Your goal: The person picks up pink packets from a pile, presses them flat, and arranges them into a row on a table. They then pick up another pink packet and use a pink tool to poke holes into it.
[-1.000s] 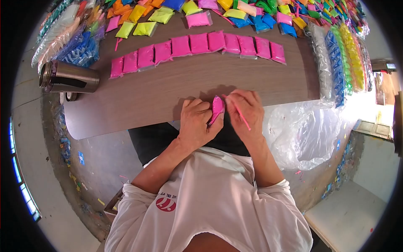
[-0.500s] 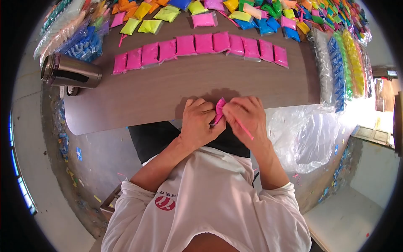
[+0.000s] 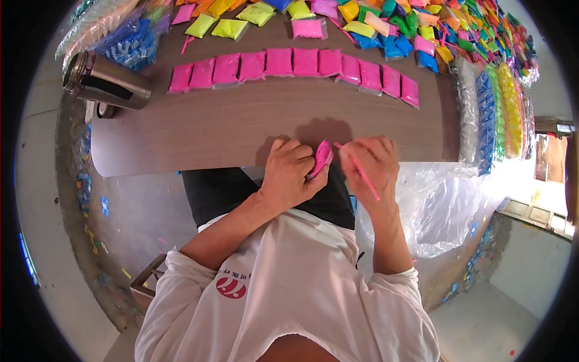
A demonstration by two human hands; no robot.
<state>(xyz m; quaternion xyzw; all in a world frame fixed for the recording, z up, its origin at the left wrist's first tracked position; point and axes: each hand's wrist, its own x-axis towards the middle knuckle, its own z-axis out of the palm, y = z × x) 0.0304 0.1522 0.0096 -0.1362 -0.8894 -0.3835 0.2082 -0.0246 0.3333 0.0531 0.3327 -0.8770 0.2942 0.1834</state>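
Observation:
My left hand (image 3: 291, 171) is closed around a small pink packet (image 3: 322, 158), which pokes up between thumb and fingers at the table's front edge. A short gap to the right, my right hand (image 3: 372, 166) is closed on a thin pink strip (image 3: 365, 179) that slants down across the fingers. The strip and the packet are apart. Beyond my hands, a curved row of flat pink packets (image 3: 279, 63) in clear wrapping lies on the table (image 3: 241, 120).
A steel flask (image 3: 111, 84) lies at the left, with a dark round lid (image 3: 105, 110) near it. Loose coloured packets (image 3: 395, 45) are heaped at the back. Strips of packets (image 3: 484, 114) hang over the right edge, above clear plastic sheeting (image 3: 434, 211).
My right hand has moved right, away from the packet, taking the pink strip with it. My left hand keeps hold of the packet. The view has shifted slightly.

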